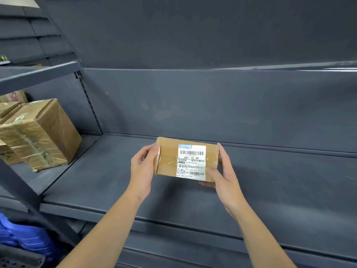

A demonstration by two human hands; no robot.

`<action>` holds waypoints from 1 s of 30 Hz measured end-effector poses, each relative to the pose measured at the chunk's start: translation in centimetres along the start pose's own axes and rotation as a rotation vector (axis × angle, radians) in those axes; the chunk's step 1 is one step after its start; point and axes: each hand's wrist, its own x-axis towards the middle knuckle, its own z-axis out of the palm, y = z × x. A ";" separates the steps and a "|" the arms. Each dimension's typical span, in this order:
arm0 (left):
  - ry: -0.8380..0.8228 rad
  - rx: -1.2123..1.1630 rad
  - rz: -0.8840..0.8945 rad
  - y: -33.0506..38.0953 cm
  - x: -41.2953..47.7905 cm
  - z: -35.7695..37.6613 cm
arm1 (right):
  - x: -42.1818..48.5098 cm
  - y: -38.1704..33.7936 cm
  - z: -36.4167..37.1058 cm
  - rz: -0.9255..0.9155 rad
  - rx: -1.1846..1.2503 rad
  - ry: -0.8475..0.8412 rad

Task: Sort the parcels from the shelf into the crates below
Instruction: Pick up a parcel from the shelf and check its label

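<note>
Blue crate (25, 236) low left, contents hidden. Left hand (143, 169) and right hand (224, 173) hold one labelled parcel (187, 159) by its ends, fingers (154, 150) curled round it, just above the shelf (270, 190). More parcels (38, 132) in the left bay. Sorting likely partway; this one not yet crated.

Left grip (143, 169), right grip (224, 174) curled, arms outstretched

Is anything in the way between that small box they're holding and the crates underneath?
The shelf board itself lies under the labelled parcel, so it must come forward past the front edge. Otherwise nothing visible blocks it; the blue crate shows only partly, lower left.
</note>
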 end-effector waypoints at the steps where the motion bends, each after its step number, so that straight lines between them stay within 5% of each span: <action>1: 0.001 -0.003 -0.001 0.1 0.0 0.2 | 0.1 0.0 -0.1 -0.003 0.002 -0.001; 17: 0.030 0.073 0.044 0.3 -1.0 2.4 | 0.9 0.7 -2.1 0.003 0.000 0.051; 25: 0.094 0.075 0.248 0.4 -2.1 2.8 | 1.3 1.0 -0.6 0.122 0.351 0.154; 30: 0.126 0.083 0.297 2.9 -2.9 0.9 | -0.3 1.4 3.5 -0.142 0.221 0.073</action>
